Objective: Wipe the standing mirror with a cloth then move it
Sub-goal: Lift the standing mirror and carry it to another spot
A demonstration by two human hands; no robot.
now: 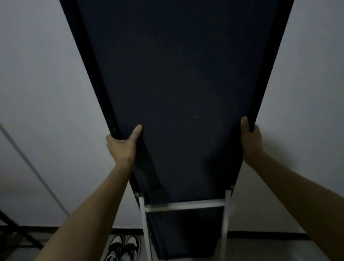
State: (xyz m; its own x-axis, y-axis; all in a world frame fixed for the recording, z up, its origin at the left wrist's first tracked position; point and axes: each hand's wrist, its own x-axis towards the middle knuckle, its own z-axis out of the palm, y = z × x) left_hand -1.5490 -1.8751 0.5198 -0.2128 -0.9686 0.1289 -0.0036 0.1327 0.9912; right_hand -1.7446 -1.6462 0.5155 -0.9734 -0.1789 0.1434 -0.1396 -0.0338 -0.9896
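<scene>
Between both gripping hands, the mirror shows its dark back.

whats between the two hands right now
The mirror's dark back panel spans the gap between left hand and right hand, as the head view shows.

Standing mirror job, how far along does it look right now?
No cloth is in view, so wiping looks finished, though that can't be confirmed. In hand: left hand and right hand grip the side edges of the tall dark-backed standing mirror. Left: setting it down.
</scene>
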